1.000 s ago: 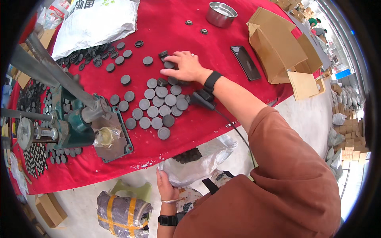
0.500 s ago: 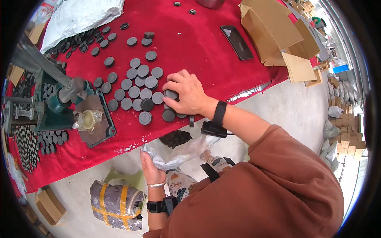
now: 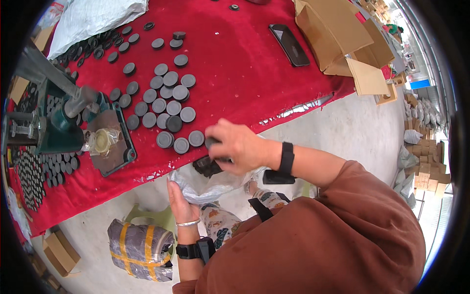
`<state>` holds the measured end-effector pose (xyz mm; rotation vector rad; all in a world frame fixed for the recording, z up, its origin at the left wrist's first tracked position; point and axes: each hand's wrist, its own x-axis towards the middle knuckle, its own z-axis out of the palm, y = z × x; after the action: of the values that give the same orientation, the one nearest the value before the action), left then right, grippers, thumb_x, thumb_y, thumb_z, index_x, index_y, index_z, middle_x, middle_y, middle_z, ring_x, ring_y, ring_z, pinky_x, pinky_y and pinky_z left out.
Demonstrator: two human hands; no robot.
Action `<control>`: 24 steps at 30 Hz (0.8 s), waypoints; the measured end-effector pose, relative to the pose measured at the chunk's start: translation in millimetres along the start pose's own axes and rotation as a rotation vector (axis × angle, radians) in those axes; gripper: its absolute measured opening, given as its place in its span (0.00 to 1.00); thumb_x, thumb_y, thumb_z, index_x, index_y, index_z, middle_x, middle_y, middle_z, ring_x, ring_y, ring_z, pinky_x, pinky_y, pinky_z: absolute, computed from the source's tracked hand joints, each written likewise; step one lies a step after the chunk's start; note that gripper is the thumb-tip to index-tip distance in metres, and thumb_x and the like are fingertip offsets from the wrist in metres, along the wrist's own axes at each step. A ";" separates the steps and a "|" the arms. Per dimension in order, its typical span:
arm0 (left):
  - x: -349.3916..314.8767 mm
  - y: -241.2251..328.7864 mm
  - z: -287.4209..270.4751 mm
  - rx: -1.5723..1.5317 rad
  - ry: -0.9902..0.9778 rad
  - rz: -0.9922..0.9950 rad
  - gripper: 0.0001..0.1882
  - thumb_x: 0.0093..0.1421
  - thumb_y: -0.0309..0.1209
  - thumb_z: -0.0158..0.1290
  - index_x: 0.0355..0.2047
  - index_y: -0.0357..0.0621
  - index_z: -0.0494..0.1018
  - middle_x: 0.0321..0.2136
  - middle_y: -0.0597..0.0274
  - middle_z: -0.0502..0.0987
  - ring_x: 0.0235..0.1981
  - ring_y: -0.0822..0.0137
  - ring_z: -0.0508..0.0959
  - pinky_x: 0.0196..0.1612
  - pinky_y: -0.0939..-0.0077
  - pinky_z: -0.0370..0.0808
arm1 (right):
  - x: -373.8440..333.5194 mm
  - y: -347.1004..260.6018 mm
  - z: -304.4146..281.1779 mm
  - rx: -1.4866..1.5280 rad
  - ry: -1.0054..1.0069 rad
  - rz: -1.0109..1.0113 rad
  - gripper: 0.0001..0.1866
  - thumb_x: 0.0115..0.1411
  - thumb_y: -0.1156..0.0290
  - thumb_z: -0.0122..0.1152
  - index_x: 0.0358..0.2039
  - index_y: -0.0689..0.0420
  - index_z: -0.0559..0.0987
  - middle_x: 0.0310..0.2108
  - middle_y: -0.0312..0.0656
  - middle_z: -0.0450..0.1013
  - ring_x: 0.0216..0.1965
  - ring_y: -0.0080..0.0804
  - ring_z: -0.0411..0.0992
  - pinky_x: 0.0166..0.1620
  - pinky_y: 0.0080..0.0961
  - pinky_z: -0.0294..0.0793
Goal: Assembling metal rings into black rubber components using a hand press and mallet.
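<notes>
My right hand, slightly blurred, is at the red table's near edge. Its fingers curl round dark grey round caps; how many is hidden. Below that hand, a translucent white plastic bag hangs open, with a heap of dark caps showing at its mouth. My left hand grips the bag's left rim, its fingers partly hidden by the plastic. Left of my right hand, several loose grey caps lie on the red cloth, one cap being closest.
A green hand press stands at the left, with many small caps around it. Farther off are a white sack, a black phone and an open cardboard box. A taped grey bundle sits below the table.
My right hand has drawn caps off the table and moved nearer to me, to the bag's mouth. Several caps by the edge have left the cloth. My left hand stays at the bag.
</notes>
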<state>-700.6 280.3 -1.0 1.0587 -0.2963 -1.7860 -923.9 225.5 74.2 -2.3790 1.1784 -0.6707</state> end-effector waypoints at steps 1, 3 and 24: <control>-0.8 0.3 -0.4 -0.010 -0.004 -0.003 0.23 0.65 0.43 0.37 0.53 0.40 0.59 0.49 0.55 0.67 0.50 0.61 0.68 0.53 0.64 0.66 | -6.0 -6.9 3.9 -0.007 -0.042 -0.035 0.15 0.34 0.68 0.64 0.28 0.51 0.76 0.40 0.45 0.65 0.37 0.41 0.64 0.31 0.35 0.69; 0.7 -1.4 -4.6 -0.003 -0.001 0.011 0.22 0.66 0.43 0.37 0.53 0.40 0.59 0.49 0.55 0.67 0.50 0.61 0.69 0.53 0.64 0.67 | -12.8 -17.5 9.2 -0.032 -0.099 -0.103 0.17 0.35 0.68 0.65 0.30 0.50 0.76 0.42 0.45 0.65 0.37 0.41 0.65 0.33 0.34 0.67; -1.7 -3.1 -8.2 0.016 0.036 0.011 0.23 0.66 0.41 0.37 0.56 0.41 0.56 0.50 0.55 0.66 0.50 0.61 0.69 0.52 0.63 0.69 | 186.7 34.7 45.7 -0.396 -0.133 -0.030 0.28 0.44 0.49 0.59 0.46 0.46 0.73 0.45 0.44 0.64 0.49 0.42 0.60 0.40 0.48 0.63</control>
<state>-696.1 285.3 -6.9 1.0979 -0.2946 -1.7555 -820.4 60.3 63.3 -2.7180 1.3188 -0.2998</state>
